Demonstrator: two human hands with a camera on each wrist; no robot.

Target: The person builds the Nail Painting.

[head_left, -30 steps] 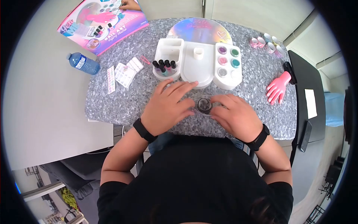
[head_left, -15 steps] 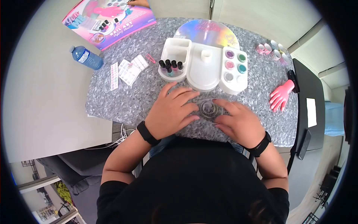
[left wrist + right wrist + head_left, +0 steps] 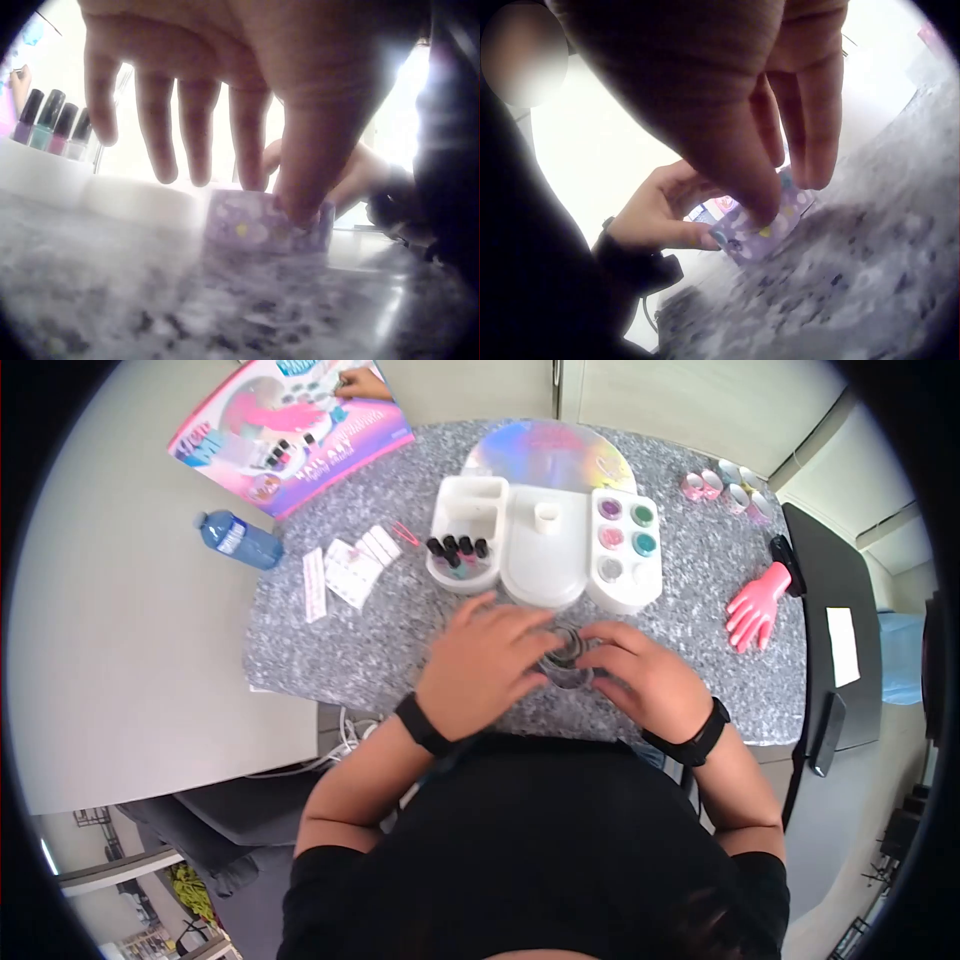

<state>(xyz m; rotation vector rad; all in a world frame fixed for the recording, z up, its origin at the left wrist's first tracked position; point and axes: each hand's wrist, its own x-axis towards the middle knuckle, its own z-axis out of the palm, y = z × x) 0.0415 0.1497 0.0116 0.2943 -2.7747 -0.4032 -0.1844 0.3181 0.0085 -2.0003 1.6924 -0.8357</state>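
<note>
A lavender roll of flower-patterned strip (image 3: 240, 221) stands on edge on the speckled grey table, between the two hands. From above, in the head view, it shows as loose see-through rings. My left hand (image 3: 482, 660) pinches its left side, thumb on the near face and index fingertip at the top edge; the other fingers are spread out. On the opposite side my right hand (image 3: 650, 680) grips the strip (image 3: 754, 236) between thumb and fingers. The right fingertips are partly hidden behind the roll in the right wrist view.
Just beyond the hands is a white nail station (image 3: 545, 575) with polish bottles (image 3: 458, 550) and glitter pots (image 3: 611, 537). A pink model hand (image 3: 757, 608) and several patterned rolls (image 3: 735, 498) lie right. Sticker sheets (image 3: 352, 572), a water bottle (image 3: 240, 540) and a box (image 3: 290, 435) are left.
The roll went from a small tight coil inside a clear ring to wider, looser rings. Both hands stay around it with small finger shifts; the head view has moved slightly.
</note>
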